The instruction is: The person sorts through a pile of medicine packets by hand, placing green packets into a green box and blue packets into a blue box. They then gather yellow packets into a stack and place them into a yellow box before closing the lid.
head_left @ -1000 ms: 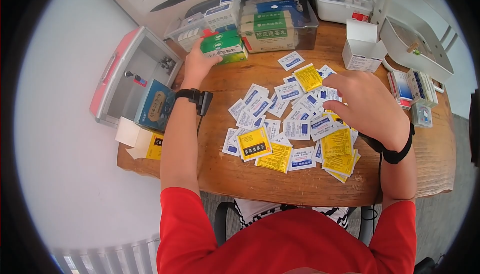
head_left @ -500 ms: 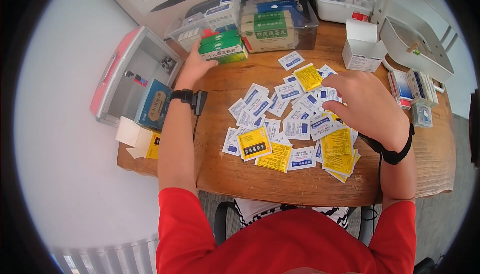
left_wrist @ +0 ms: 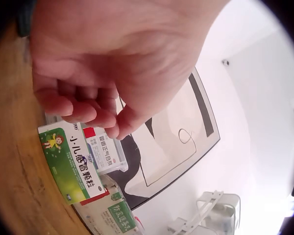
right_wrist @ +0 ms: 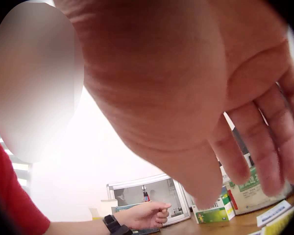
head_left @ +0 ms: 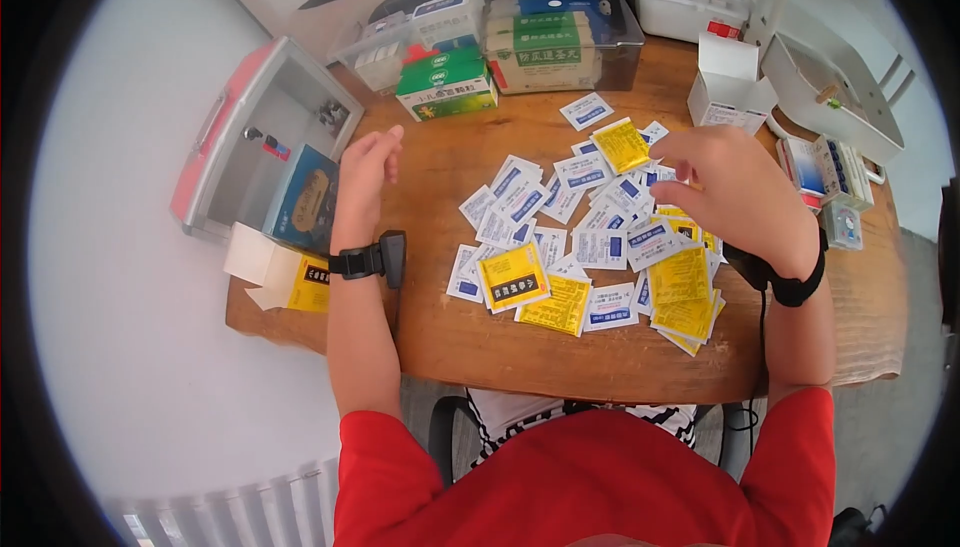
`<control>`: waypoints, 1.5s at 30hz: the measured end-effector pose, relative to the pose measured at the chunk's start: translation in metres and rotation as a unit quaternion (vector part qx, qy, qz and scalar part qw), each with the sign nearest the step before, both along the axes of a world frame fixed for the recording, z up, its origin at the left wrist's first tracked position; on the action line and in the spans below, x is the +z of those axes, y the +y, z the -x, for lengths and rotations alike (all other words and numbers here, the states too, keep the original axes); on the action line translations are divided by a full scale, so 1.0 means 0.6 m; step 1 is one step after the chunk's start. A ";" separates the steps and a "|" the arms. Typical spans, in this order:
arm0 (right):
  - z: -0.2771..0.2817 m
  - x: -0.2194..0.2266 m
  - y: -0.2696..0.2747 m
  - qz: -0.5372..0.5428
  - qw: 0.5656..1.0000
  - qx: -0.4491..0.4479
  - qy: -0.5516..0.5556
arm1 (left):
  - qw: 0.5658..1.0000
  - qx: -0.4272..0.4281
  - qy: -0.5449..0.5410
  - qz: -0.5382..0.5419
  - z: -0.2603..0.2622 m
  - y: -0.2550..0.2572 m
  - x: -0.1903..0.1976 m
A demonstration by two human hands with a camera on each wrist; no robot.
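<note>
My left hand hovers empty over the wooden table, fingers loosely curled, well back from the green medicine box that stands alone at the table's far side. The same green box shows past my fingers in the left wrist view. My right hand hangs relaxed above a spread of blue-white sachets and yellow sachets, holding nothing. In the right wrist view only my palm and fingers show.
A clear bin of medicine boxes sits at the back. An open red-lidded case holding a blue box stands at the left edge beside a yellow-white carton. White boxes and a white tray fill the right.
My left hand let go of the green box, left it near the clear bin, and drew back toward me. My right hand barely shifted over the sachets.
</note>
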State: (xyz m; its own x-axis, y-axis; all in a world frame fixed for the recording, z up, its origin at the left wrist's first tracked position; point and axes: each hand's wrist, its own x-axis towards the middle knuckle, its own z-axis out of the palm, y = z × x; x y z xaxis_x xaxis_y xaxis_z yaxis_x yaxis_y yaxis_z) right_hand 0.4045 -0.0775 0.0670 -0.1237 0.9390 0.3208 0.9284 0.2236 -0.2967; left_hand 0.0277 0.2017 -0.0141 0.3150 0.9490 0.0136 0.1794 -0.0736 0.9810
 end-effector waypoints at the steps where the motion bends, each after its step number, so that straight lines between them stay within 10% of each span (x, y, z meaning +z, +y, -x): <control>1: 0.004 0.007 0.005 0.041 0.996 -0.019 0.080 | 1.000 0.000 -0.008 0.001 -0.006 -0.005 -0.005; 10: -0.068 -0.091 -0.005 0.086 0.792 -0.052 0.602 | 0.908 -0.074 -0.294 0.288 -0.023 -0.001 -0.053; 13: -0.119 -0.121 -0.045 0.119 0.587 -0.030 0.801 | 0.903 -0.096 -0.283 0.308 -0.046 -0.023 -0.044; 16: -0.136 -0.133 -0.072 0.099 0.543 -0.051 0.832 | 0.901 -0.119 -0.274 0.314 -0.072 -0.044 -0.022; 24: -0.144 -0.123 -0.099 0.071 0.618 -0.087 0.778 | 0.902 -0.127 -0.269 0.312 -0.076 -0.079 -0.024; 45: -0.171 -0.164 -0.095 0.072 0.623 -0.127 0.768 | 0.900 -0.170 -0.251 0.314 -0.073 -0.071 -0.044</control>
